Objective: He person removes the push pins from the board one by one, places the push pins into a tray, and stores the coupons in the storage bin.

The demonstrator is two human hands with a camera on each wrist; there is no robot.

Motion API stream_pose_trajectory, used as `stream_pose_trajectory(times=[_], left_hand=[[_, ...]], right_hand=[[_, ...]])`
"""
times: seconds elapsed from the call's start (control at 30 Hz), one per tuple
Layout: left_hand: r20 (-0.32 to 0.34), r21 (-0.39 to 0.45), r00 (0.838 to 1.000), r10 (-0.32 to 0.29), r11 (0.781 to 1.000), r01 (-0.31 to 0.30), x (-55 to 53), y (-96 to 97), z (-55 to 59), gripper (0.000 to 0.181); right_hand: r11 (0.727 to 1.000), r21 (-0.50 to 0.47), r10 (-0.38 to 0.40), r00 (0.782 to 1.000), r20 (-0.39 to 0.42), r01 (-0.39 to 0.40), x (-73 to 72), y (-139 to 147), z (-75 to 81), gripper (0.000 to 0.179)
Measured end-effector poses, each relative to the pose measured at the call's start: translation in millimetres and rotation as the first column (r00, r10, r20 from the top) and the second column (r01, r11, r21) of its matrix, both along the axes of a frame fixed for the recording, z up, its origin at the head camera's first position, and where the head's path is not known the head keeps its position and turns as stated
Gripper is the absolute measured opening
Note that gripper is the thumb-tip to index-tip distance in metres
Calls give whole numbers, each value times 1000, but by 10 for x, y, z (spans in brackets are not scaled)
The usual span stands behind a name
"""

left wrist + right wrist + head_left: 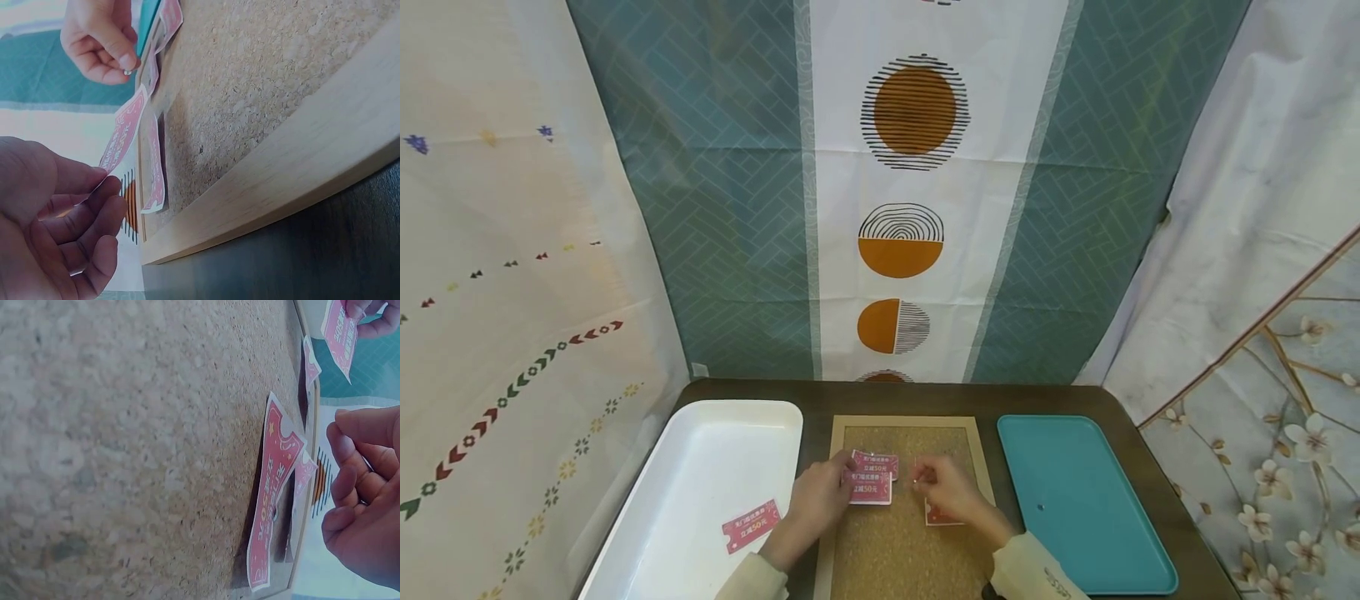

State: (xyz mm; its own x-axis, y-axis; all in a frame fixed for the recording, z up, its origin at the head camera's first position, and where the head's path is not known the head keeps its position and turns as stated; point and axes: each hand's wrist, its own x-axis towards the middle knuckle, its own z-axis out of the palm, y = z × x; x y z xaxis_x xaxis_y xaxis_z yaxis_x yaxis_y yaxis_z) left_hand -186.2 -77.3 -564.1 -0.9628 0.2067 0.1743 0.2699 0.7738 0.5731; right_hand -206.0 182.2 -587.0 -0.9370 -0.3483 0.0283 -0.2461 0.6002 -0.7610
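My left hand (822, 493) pinches a pink-and-white paper coupon (870, 490) between thumb and fingers, over the upper left of a cork board (887, 554). Behind it, a second coupon (154, 165) lies against the board. My right hand (951, 486) is over the board's right side, thumb and forefinger together on a tiny shiny thumbtack (127, 72). Below that hand a coupon (275, 481) sits on the cork with a small metal tack head (275, 514) at its middle. Another coupon (304, 470) shows behind it, partly hidden.
A white tray (700, 425) stands at the left with one loose coupon (751, 526) in it. To the right lies a teal tray (1090, 500) holding a small tack (1041, 507). The board has a pale wooden frame (281, 162) and rests on a dark table (917, 400).
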Motion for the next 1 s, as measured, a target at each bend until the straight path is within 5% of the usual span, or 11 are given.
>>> stream_pose_trajectory(times=[1.0], left_hand=[[-32, -28, 999, 42, 999, -43, -48, -150, 153, 14]], right_hand=[[997, 63, -46, 999, -18, 47, 37, 318, 25, 8]])
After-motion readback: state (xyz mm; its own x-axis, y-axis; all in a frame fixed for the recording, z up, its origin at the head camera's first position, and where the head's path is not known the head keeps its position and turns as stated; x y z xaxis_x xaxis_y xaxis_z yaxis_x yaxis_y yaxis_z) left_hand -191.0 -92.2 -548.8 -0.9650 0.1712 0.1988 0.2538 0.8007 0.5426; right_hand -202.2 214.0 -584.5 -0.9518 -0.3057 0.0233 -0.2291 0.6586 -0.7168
